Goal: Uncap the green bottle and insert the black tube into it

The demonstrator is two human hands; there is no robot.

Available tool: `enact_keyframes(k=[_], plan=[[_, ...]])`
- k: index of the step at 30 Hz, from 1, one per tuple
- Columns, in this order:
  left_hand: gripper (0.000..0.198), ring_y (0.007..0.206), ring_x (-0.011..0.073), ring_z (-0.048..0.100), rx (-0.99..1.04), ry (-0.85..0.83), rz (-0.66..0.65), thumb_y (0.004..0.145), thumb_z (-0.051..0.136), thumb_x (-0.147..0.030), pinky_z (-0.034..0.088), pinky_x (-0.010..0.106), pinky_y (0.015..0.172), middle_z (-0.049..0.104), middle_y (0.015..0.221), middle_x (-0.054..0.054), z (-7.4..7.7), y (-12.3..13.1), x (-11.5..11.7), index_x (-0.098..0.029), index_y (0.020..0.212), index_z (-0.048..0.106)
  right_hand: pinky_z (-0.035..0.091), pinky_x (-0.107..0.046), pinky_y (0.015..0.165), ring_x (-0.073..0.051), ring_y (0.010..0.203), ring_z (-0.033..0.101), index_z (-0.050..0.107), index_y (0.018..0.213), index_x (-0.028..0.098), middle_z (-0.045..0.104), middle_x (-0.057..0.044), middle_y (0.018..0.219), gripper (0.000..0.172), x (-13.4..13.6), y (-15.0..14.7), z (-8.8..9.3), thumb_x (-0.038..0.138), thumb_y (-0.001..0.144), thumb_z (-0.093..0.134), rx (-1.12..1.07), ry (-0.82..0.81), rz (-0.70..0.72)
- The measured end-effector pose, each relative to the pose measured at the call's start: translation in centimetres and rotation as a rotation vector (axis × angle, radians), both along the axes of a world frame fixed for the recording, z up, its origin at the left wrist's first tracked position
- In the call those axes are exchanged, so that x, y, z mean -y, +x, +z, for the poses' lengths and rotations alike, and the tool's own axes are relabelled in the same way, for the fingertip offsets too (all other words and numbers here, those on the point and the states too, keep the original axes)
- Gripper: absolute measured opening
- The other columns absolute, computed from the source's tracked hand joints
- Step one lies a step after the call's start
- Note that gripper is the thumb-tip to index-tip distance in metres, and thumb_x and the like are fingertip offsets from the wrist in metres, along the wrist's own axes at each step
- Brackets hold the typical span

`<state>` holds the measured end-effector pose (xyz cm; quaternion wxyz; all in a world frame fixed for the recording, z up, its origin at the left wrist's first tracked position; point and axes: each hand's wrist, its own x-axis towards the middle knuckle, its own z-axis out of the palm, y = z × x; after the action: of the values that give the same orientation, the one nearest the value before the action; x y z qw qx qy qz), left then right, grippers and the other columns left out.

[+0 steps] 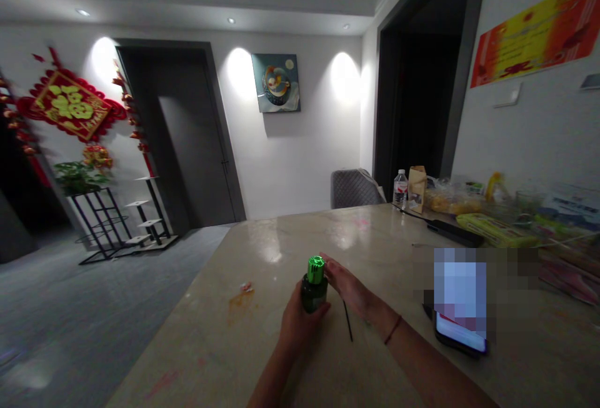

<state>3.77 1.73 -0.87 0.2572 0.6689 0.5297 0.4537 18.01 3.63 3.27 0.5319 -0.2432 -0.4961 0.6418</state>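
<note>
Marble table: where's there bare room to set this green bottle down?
Bare marble tabletop lies beyond the green-capped bottle, up to the far edge, left of the long black object. Another patch sits left of your left hand, around the orange stain. The far right is crowded: water bottle, paper bag, packets, and a phone nearer.

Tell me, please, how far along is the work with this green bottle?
Done: the dark green bottle is up in the left hand. In hand: the right hand is beside its bright green ribbed cap. Left: the cap is on, not removed.
</note>
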Motion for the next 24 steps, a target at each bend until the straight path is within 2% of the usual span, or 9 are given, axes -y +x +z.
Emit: enact_keyframes(k=[3,6,9,10,12,15,18,21,24], plan=[[0.063,0.104,0.0234,0.055,-0.021,0.040,0.045,0.060,0.069,-0.033,0.041,0.035,0.089,0.059,0.114,0.008,0.3,-0.3,0.0,-0.019,0.116,0.046,0.021,-0.036,0.103,-0.019,0.115,0.046,0.051,0.117,0.021,0.061,-0.004,0.111,0.058,0.9,0.6,0.2,0.056,0.071,0.056,-0.075,-0.026,0.017],[0.062,0.100,0.0228,0.057,-0.015,0.046,0.067,0.060,0.067,-0.037,0.043,0.035,0.086,0.061,0.109,0.009,0.7,-0.5,0.1,-0.018,0.116,0.047,0.028,-0.036,0.096,-0.018,0.091,0.058,0.048,0.120,0.018,0.067,0.000,0.072,0.059,1.4,1.8,0.1,0.054,0.074,0.053,-0.104,-0.057,-0.095],[0.062,0.098,0.0234,0.058,-0.013,0.054,0.105,0.060,0.067,-0.040,0.044,0.035,0.084,0.062,0.107,0.009,1.1,-0.5,0.2,-0.018,0.115,0.047,0.041,-0.032,0.071,-0.013,0.044,0.047,0.054,0.110,0.010,0.039,0.011,0.034,0.058,1.3,2.9,0.3,0.057,0.076,0.048,-0.196,-0.138,-0.251],[0.062,0.098,0.0235,0.058,-0.015,0.060,0.110,0.060,0.067,-0.040,0.044,0.035,0.084,0.062,0.107,0.009,1.2,-0.4,0.3,-0.018,0.114,0.047,0.041,-0.030,0.063,-0.011,0.037,0.039,0.055,0.105,0.010,0.031,0.012,0.031,0.056,1.2,3.1,0.4,0.056,0.076,0.047,-0.225,-0.169,-0.279],[0.063,0.098,0.0235,0.058,-0.016,0.068,0.104,0.059,0.067,-0.041,0.043,0.035,0.084,0.061,0.108,0.009,1.4,-0.1,0.5,-0.018,0.115,0.047,0.039,-0.027,0.057,-0.011,0.037,0.039,0.055,0.101,0.012,0.037,0.011,0.034,0.049,1.0,2.9,0.7,0.053,0.075,0.049,-0.260,-0.214,-0.297],[0.064,0.100,0.0235,0.057,-0.007,0.082,0.083,0.059,0.067,-0.041,0.043,0.035,0.085,0.061,0.110,0.008,1.5,0.2,0.9,-0.019,0.116,0.047,0.041,-0.030,0.068,-0.017,0.064,0.059,0.051,0.105,0.016,0.064,0.000,0.062,0.045,1.0,1.9,1.3,0.052,0.077,0.048,-0.283,-0.239,-0.214],[0.064,0.099,0.0239,0.058,-0.007,0.085,0.098,0.059,0.067,-0.040,0.043,0.035,0.084,0.061,0.109,0.008,1.7,0.3,1.1,-0.020,0.116,0.047,0.038,-0.036,0.080,-0.021,0.088,0.060,0.048,0.111,0.017,0.069,-0.005,0.083,0.050,1.3,1.1,1.5,0.055,0.079,0.043,-0.282,-0.236,-0.078],[0.063,0.097,0.0243,0.059,-0.017,0.061,0.153,0.059,0.067,-0.041,0.044,0.035,0.082,0.062,0.107,0.009,2.0,0.3,1.3,-0.019,0.115,0.048,0.039,-0.035,0.081,-0.019,0.076,0.061,0.050,0.109,0.016,0.066,-0.001,0.064,0.051,1.4,0.9,1.3,0.056,0.078,0.044,-0.281,-0.209,-0.146],[0.062,0.096,0.0242,0.060,0.000,0.037,0.168,0.059,0.067,-0.042,0.044,0.034,0.081,0.064,0.104,0.008,2.4,0.3,1.4,-0.019,0.114,0.049,0.042,-0.032,0.073,-0.015,0.053,0.054,0.056,0.099,0.015,0.050,0.006,0.041,0.045,1.2,0.9,0.9,0.053,0.075,0.048,-0.264,-0.197,-0.303]])
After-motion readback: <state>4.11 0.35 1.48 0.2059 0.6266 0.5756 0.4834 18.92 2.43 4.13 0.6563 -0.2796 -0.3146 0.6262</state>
